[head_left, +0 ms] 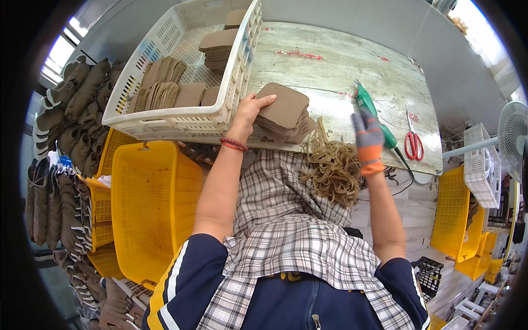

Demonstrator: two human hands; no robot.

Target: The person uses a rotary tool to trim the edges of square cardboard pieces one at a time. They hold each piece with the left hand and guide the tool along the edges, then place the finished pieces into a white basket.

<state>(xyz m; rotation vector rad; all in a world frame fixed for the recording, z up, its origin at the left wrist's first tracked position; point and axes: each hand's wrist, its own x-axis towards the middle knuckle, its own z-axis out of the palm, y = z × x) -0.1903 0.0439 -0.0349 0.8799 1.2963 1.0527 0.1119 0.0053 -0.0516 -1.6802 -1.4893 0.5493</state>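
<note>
My left hand [250, 113] grips the left edge of a stack of brown fabric pieces [286, 107], thumb on top. The pieces have rounded corners and fan out unevenly at the table's front edge. My right hand [367, 137] wears a grey and orange glove. Its slightly blurred fingers stretch forward beside a green corded power cutter [375, 113], which lies on the table; nothing shows in the hand. Between my hands, a tangled bunch of brown trimmed strips [333, 170] hangs over the table edge onto my checked apron [291, 231].
Red-handled scissors [413, 144] lie right of the cutter on the table [330, 49]. A white crate [181, 118] at the left holds several brown stacks. Below it stands a yellow basket [143, 214]. Shoe uppers [82, 104] hang far left; a fan [511, 137] stands right.
</note>
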